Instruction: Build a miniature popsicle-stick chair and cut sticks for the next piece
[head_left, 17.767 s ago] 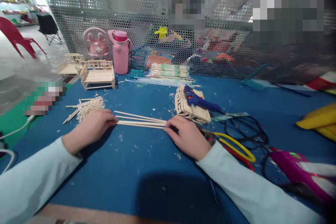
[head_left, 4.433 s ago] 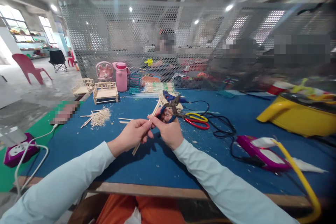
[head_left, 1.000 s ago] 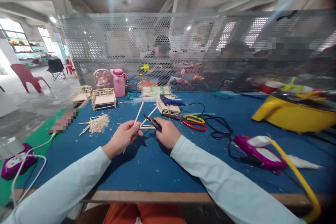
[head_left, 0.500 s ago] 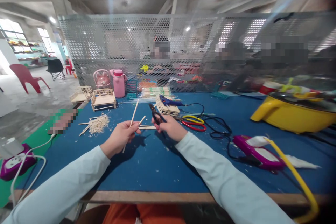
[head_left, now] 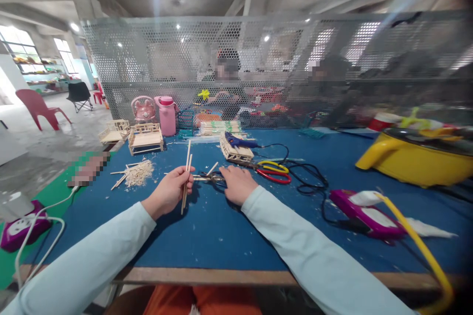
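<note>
My left hand [head_left: 170,191] is closed around a couple of thin wooden sticks [head_left: 186,170], held nearly upright above the blue table [head_left: 207,226]. My right hand [head_left: 237,183] rests on the table with its fingers curled over dark cutting pliers [head_left: 215,177] that lie flat. A few more sticks [head_left: 201,176] lie on the table between the two hands. Both arms wear light blue sleeves.
A blue glue gun [head_left: 239,142] lies on a small stick frame [head_left: 233,151]. Red and yellow-handled cutters [head_left: 272,171] and black cable [head_left: 306,177] sit to the right. Stick offcuts [head_left: 138,173], miniature wooden furniture [head_left: 145,138], a pink bottle [head_left: 167,115], a yellow pot [head_left: 414,160]. People sit behind the mesh screen [head_left: 258,69].
My right hand has lowered the pliers from the air onto the table. My left hand has brought its sticks together and turned them more upright.
</note>
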A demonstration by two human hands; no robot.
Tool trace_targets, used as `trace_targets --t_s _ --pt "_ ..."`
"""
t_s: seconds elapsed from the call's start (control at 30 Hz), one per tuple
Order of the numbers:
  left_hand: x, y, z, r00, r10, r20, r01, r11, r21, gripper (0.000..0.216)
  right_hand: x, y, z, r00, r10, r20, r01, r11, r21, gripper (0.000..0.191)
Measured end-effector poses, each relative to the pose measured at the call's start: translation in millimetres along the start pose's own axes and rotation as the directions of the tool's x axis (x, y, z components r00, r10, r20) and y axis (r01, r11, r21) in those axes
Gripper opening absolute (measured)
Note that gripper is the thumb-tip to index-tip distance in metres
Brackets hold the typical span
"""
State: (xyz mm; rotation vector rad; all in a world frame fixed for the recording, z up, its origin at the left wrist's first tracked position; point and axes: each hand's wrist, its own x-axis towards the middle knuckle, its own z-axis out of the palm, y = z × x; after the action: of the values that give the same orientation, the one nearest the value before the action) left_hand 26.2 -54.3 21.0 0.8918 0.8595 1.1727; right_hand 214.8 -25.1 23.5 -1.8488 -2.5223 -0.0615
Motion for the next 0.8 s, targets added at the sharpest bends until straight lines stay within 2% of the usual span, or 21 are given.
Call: trace_targets --t_s 0.07,0.13,0.23,0.3,0.4,0.5,0.63,0.73,0.8 --pt "1 0 1 0.997 0.054 -0.056 -0.054 0.999 -0.003 0.007 0 1 1 0.999 0.001 -0.036 -0.002 1.000 -0.019 0.061" --pt "1 1 0 0.983 0.162 -0.083 -0.161 0.987 0.018 0.010 1 2 1 0.998 0.009 -0.066 -0.011 1.000 -0.028 0.062" --pt "1 -3 -3 0.941 0.337 -0.039 -0.332 0.939 0.093 0.015 1 3 1 0.993 0.012 -0.117 -0.015 0.999 -0.029 0.062" --pt "2 -10 -6 0.922 0.387 0.021 -0.384 0.905 0.182 0.015 1 3 1 0.984 0.009 -0.178 -0.015 0.999 -0.030 0.062" --pt "3 -22 -11 0.941 0.310 0.137 -0.339 0.876 0.343 0.016 1 3 0 0.962 0.008 -0.272 -0.016 1.000 -0.027 0.064" --pt "6 -28 -12 0.966 0.197 0.168 -0.248 0.894 0.374 0.017 0 3 -2 0.940 -0.022 -0.342 0.004 0.999 -0.053 0.065" --pt "7 -24 -9 0.974 0.204 0.094 -0.223 0.923 0.314 0.015 -2 1 -3 0.930 -0.124 -0.345 0.072 0.984 -0.160 0.065" --pt "6 -16 -6 0.977 0.214 -0.013 -0.208 0.960 0.187 0.012 -2 0 -4 0.938 -0.100 -0.331 0.037 0.981 -0.191 0.062" --pt "5 -11 -4 0.982 0.178 -0.069 -0.173 0.982 0.078 0.008 -2 0 -4 0.936 -0.063 -0.346 -0.003 0.982 -0.187 0.060"
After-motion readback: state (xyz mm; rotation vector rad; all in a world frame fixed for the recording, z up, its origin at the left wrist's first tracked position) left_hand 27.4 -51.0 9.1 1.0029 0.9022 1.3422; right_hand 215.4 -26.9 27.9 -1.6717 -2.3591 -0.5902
